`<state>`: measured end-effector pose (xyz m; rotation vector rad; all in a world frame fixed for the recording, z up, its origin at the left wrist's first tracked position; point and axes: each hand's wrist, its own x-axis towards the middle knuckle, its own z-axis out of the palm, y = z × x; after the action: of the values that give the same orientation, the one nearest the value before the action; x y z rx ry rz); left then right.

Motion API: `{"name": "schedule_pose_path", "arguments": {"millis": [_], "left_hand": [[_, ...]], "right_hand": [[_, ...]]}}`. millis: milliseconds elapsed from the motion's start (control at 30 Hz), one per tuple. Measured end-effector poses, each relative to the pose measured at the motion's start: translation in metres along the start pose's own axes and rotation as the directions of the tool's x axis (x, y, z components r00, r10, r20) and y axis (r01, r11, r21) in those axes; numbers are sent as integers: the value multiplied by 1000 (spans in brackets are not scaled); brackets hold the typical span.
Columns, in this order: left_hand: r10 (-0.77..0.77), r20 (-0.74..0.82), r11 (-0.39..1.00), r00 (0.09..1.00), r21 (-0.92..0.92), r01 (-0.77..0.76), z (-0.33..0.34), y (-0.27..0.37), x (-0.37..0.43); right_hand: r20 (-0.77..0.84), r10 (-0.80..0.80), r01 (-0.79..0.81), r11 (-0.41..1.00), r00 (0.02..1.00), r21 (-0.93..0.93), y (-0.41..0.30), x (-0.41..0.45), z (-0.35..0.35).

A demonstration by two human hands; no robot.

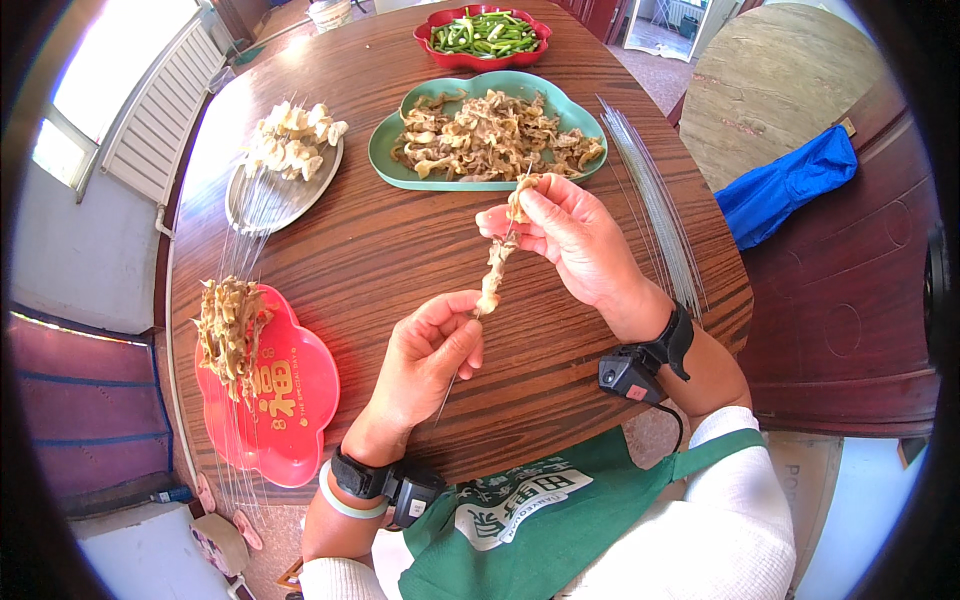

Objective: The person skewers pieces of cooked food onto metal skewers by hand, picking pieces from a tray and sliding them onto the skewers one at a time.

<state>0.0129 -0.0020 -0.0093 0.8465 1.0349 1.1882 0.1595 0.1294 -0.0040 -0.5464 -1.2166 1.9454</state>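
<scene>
My left hand (431, 360) pinches a thin metal skewer (448, 394) below a threaded brownish-yellow strip of food (495, 274). At the skewer's upper end, my right hand (581, 236) grips another folded piece (517, 199), with the tip poking out above it. Whether these strips are mushroom or offal, I cannot tell. Just beyond my right hand, a green scalloped tray (385, 154) holds a heap of similar strips (487, 135). To the right lies a bundle of bare metal skewers (652, 195).
Loaded skewers (232, 330) rest over a red scalloped plate (300, 435) at left. Behind them, skewered whitish pieces (296, 139) lie on an oval metal plate (292, 206). A red bowl (487, 64) of cut green stalks (487, 34) stands at the wooden table's (360, 262) far end.
</scene>
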Motion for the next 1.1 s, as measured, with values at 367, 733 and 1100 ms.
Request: {"name": "schedule_pose_path", "arguments": {"millis": [367, 733, 1100], "left_hand": [[50, -110, 993, 993, -101, -61, -8, 11, -4], [598, -453, 663, 661, 743, -91, -65, 75, -108], [651, -440, 106, 619, 860, 500, -126, 48, -137]], "right_hand": [[-55, -120, 110, 983, 991, -148, -13, 11, -6], [-70, -452, 308, 706, 889, -638, -8, 40, -70], [233, -475, 293, 56, 849, -954, -26, 32, -66]]}}
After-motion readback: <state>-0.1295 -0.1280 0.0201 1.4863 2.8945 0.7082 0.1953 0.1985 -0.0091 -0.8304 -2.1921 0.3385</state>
